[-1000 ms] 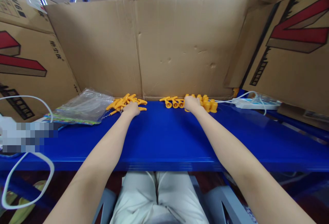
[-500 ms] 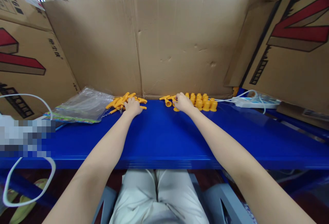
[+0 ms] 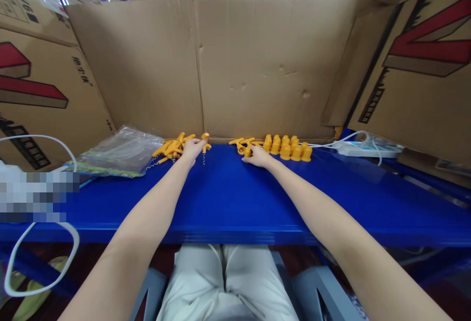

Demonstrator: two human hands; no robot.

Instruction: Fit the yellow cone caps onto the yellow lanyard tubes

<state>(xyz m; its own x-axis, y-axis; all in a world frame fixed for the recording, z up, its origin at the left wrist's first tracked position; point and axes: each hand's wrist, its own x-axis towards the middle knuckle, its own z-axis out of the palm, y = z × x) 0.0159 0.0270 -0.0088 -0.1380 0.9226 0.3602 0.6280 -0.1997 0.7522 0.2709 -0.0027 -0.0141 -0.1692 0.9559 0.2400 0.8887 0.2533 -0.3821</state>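
Both hands have drawn back from the yellow heaps, each now pinching one piece.

Left hand [image 3: 192,148] lifts a glossy T-shaped yellow plastic handle [image 3: 205,137] with a dangling thin chain beside the stick pile [image 3: 171,148]; right hand [image 3: 257,156] grips a bell-shaped cap [image 3: 247,151] near the upright caps [image 3: 289,147] on the smooth blue table [image 3: 235,198].

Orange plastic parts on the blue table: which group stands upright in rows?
The orange cone-shaped caps, right of the right hand, stand upright in rows; the orange T-shaped pieces by the left hand lie jumbled.
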